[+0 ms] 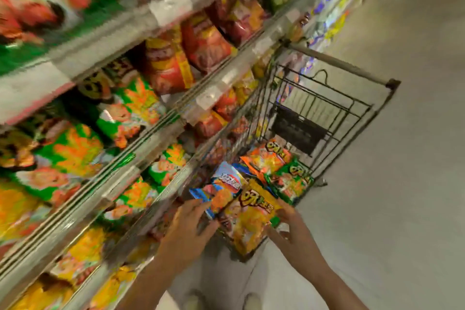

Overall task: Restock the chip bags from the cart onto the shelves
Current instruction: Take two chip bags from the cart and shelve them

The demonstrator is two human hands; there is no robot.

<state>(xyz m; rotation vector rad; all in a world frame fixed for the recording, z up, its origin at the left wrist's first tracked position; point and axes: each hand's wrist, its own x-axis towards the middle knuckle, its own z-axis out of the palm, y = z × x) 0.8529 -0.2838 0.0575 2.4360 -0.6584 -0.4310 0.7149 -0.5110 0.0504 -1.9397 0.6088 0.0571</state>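
A black wire cart [327, 113] stands against the shelves, with several chip bags in its near end. A yellow chip bag [249, 221] lies nearest me, with a blue bag [224, 183] to its left. An orange bag [266, 158] and a green bag [292, 181] lie behind them. My left hand [191, 224] reaches in with straight fingers, its tips touching the blue bag's near corner. My right hand [289, 229] holds the yellow bag's right edge between fingers and thumb. The view is blurred.
Shelves [141, 133] packed with green, yellow and red chip bags fill the left side, slanting across the view with price strips along their edges. Grey floor [390, 209] lies open to the right of the cart. My shoes [251, 302] show at the bottom.
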